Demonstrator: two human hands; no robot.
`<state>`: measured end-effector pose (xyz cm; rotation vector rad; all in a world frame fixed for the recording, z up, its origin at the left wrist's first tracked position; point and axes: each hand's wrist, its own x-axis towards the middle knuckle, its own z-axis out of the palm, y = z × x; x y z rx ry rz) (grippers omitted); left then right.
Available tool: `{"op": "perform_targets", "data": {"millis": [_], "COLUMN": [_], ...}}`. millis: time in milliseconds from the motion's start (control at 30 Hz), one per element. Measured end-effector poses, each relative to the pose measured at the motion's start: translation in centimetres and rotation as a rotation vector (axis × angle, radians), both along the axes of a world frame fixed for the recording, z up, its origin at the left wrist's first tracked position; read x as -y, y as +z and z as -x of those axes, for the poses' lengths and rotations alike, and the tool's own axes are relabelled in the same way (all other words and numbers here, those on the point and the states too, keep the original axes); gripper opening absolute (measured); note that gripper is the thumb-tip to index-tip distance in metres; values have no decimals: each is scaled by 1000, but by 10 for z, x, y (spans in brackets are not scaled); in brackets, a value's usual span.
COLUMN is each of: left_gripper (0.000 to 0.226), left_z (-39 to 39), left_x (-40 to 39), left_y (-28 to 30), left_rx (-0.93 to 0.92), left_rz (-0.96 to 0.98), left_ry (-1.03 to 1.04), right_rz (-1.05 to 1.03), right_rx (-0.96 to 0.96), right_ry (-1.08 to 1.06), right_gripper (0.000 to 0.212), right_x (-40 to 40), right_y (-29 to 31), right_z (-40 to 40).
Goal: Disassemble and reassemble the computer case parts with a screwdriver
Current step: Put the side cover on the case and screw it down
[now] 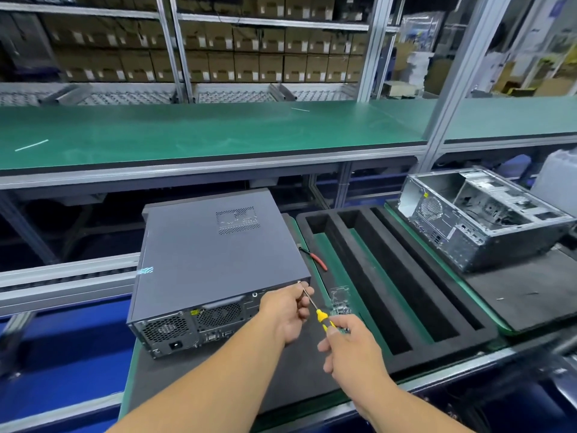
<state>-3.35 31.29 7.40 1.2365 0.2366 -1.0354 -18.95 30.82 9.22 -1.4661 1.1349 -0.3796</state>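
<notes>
Steadying the thin steel shaft of the yellow-handled screwdriver, the left hand pinches it between thumb and curled fingers, just behind the tip. That tip meets the upper rear corner of the closed grey desktop computer case, which lies on its side on a dark foam mat, its rear panel with fan grille and power socket turned toward the fingers. The right hand wraps its fingers around the yellow handle, behind and below the left, with the wrist dropped so that the tool slants up toward the corner.

The case looks like rigid sheet steel, heavy enough to stay put under light pushing, though its smooth painted lid would probably slip under a bare palm; its edges and the rear lip are the safer places to hold. The screwdriver is light and stiff, and the narrow shaft likely needs that guiding pinch to stop the tip walking off a small screw. Whether a screw sits under the tip cannot be made out.

Beyond the right fingers lies a black foam tray with long slots, red-handled pliers beside the case, and farther off an opened bare metal chassis.
</notes>
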Motion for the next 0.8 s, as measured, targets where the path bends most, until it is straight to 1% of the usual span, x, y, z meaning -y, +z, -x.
{"op": "perform_targets", "data": {"millis": [100, 167, 200, 333, 400, 467, 533, 567, 633, 667, 700, 733, 800], "left_gripper": [19, 17, 17, 22, 21, 17, 13, 13, 17, 20, 22, 25, 28], "left_z": [-2, -4, -5, -4, -4, -4, -3, -2, 0, 0, 0, 0, 2], "left_x": [1, 1, 1, -5, -7, -6, -3, -1, 2, 3, 5, 5, 5], "left_y": [-1, -2, -3, -10, -12, -12, -13, -13, -12, -12, -11, -10, -9], "left_rx": [-24, -22, -17, 6, -6, 5, 41, 64, 114, 132, 146, 159, 183], "left_rz": [-9, -9, -9, -7, 5, 2, -28, -52, -113, -142, -171, -199, -230], "left_ry": [-21, -28, -35, -108, -135, -130, -109, -98, -70, -52, -30, -8, 10], "right_rz": [-21, -109, -200, -697, -825, -839, -763, -676, -456, -376, -342, -351, -478], "right_rx": [-3, 30, 82, 334, 395, 396, 354, 311, 184, 130, 100, 94, 130], "right_ry": [-33, -78, -110, -242, -238, -233, -243, -239, -206, -196, -194, -205, -251], "right_gripper": [17, 17, 18, 21, 24, 27, 21, 17, 16, 15, 12, 12, 25], "right_x": [-1, -2, -2, -1, -1, -2, -5, -6, -7, -7, -8, -8, -9], "right_y": [-3, -6, -7, -10, -13, -15, -15, -16, -20, -22, -23, -22, -21], "right_z": [-4, -6, -8, -9, -7, -7, -10, -11, -14, -15, -17, -20, -23]}}
